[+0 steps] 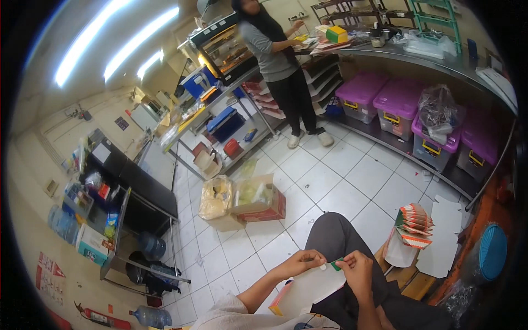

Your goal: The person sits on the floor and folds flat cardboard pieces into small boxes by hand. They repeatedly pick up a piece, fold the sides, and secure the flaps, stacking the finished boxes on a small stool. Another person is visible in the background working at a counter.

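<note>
My left hand (pixel 301 262) and my right hand (pixel 356 270) meet over my knee in dark trousers. Together they pinch a small green piece (pixel 336 264) at the top edge of a flat white cardboard sheet with an orange edge (pixel 308 290) lying across my lap. The left fingers close on the sheet's upper edge, the right fingers on the green piece. To my right a stack of folded orange-and-white cartons (pixel 413 223) leans on the floor.
Open cardboard boxes (pixel 256 199) with bagged goods sit on the tiled floor ahead. Another person (pixel 278 60) stands at a steel counter at the back. Purple-lidded bins (pixel 397 107) line the lower shelf at right. Flat white card (pixel 446 237) and a blue basket (pixel 492 250) lie at right.
</note>
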Tool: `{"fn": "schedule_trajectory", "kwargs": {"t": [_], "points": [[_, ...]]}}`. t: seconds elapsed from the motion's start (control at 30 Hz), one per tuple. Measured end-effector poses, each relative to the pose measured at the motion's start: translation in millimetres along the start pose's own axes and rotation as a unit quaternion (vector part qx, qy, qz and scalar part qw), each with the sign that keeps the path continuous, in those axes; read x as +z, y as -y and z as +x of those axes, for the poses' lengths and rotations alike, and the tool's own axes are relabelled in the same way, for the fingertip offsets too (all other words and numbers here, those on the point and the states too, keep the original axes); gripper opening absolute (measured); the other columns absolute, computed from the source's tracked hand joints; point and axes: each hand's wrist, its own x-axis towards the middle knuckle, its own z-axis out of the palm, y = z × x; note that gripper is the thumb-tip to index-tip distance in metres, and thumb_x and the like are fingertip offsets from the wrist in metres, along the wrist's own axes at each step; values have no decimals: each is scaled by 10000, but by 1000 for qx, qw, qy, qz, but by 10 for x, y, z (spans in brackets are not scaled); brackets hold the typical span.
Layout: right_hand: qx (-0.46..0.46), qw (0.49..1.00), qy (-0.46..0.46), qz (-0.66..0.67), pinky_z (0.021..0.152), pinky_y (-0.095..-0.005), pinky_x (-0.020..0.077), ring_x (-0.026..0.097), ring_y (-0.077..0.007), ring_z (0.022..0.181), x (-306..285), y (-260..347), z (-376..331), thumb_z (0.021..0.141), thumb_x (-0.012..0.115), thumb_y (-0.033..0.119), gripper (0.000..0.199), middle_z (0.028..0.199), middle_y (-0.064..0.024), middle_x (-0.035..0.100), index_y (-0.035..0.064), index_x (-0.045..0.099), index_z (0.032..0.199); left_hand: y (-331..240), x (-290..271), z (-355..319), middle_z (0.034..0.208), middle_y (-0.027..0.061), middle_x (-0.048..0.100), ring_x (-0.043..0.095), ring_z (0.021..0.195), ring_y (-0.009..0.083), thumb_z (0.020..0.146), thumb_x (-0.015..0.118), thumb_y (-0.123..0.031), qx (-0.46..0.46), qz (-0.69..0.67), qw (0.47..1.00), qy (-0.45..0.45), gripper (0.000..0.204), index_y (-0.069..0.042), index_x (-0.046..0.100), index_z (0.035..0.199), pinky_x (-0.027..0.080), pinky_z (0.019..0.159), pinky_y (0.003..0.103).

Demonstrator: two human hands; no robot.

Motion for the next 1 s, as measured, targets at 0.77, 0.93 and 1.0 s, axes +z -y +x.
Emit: {"fn": "schedule_trajectory", "kwargs": {"t": [0.77,0.93,1.0], "points": [[-63,919,-136,364,549,-218,486,579,-110,555,30,635,-74,865,576,110,155,657,-68,587,-15,485,850,-792,414,91,1093,96,449,469,1032,187,811,610,-57,287,-22,897,-336,66,-22,581,764,380,880,302],[-199,886,-129,400,590,-218,478,577,-103,646,26,1062,75,858,597,158,204,768,-66,596,-22,511,902,-1080,341,35,1123,161,443,494,1078,272,810,592,-12,428,46,845,-317,99,-1,536,729,387,927,374],[-208,883,-126,401,606,-232,480,586,-119,667,23,1130,146,857,595,147,218,788,-79,590,-42,518,933,-1137,334,99,1172,186,433,496,1125,306,847,553,-21,461,-10,845,-271,144,0,492,719,416,915,371]]}}
